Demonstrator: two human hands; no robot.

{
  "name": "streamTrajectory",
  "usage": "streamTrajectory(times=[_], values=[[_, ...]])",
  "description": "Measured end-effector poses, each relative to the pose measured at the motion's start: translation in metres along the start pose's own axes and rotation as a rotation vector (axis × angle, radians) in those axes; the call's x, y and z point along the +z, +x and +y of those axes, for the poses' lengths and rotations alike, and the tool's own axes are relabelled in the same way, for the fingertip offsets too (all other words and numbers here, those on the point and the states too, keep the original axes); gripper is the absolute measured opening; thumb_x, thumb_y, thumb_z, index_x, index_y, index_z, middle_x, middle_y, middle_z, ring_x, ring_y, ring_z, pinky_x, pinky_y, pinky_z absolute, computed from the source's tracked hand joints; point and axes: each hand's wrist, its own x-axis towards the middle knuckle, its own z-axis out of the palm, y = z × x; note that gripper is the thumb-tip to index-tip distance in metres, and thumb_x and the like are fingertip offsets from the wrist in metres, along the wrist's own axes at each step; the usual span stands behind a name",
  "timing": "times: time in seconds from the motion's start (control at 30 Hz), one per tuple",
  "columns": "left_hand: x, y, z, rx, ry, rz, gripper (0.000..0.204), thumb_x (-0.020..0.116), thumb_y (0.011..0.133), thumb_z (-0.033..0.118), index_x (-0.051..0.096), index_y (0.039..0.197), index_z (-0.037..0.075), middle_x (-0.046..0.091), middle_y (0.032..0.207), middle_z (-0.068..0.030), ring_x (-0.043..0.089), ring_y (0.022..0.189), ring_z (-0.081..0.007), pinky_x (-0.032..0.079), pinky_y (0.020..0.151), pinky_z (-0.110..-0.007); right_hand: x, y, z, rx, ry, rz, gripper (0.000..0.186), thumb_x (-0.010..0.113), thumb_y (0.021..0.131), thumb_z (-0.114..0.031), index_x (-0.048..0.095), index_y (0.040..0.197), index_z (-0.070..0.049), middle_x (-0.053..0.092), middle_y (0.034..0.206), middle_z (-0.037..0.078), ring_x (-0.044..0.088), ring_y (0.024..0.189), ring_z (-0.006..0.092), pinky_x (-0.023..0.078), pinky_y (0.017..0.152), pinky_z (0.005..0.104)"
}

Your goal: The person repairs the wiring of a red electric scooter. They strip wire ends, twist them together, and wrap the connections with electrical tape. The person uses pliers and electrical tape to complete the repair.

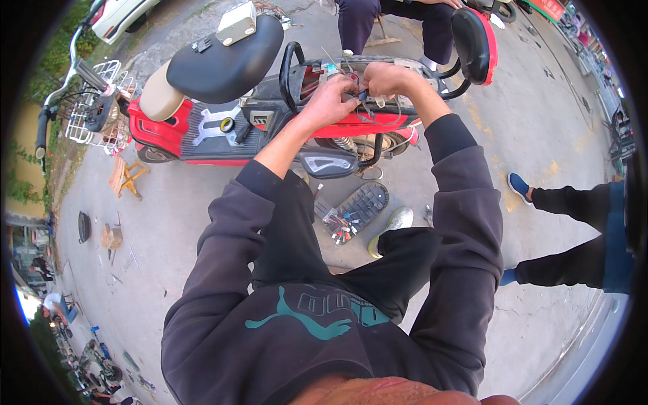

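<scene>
The thin wires [351, 91] in the open bay behind the red scooter's raised black seat [226, 64] look light, limp and easily kinked, best taken by their connector, and both the left hand [331, 101] and right hand [385, 79] have fingers pinched closed on them.

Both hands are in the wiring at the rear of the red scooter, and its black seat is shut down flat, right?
Not quite. The head view shows both hands, left hand and right hand, at the wiring of the red scooter, but the black seat is tipped up open, not shut flat.
</scene>
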Motion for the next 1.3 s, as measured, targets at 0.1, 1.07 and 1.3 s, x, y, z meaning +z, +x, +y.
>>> streamTrajectory(times=[0.1,1.07,1.3], values=[[0.007,-0.004,0.008,-0.005,-0.015,0.126,0.032,0.077,0.083,0.009,0.066,0.112,0.002,0.069,0.1,-0.0092,0.066,0.071,-0.0211,0.052,0.068,-0.035,0.002,-0.001,0.015,0.006,0.14,0.022,0.027,0.065,0.074,-0.003,0.074,0.099,0.001,0.064,0.076,0.007,0.058,0.063,0.018,0.051,0.054,0.0343],[0.013,0.008,0.004,-0.594,-0.734,0.064,0.015,0.076,0.09,0.016,0.064,0.095,0.009,0.074,0.087,-0.0034,0.063,0.066,-0.0074,0.048,0.058,-0.021,0.013,-0.053,-0.008,-0.135,0.065,0.843,0.058,0.069,0.085,-0.015,0.054,0.14,-0.007,0.074,0.1,0.017,0.07,0.097,0.0383,0.054,0.084,0.0487],[0.007,0.0,0.012,-0.655,-0.8,0.091,0.017,0.075,0.09,0.01,0.059,0.096,0.013,0.072,0.085,-0.0008,0.062,0.066,-0.0077,0.046,0.058,-0.021,-0.121,-0.085,-0.051,0.139,-0.028,0.955,0.065,0.063,0.085,-0.029,0.048,0.142,-0.001,0.07,0.116,0.028,0.068,0.111,0.0413,0.054,0.093,0.0499]])
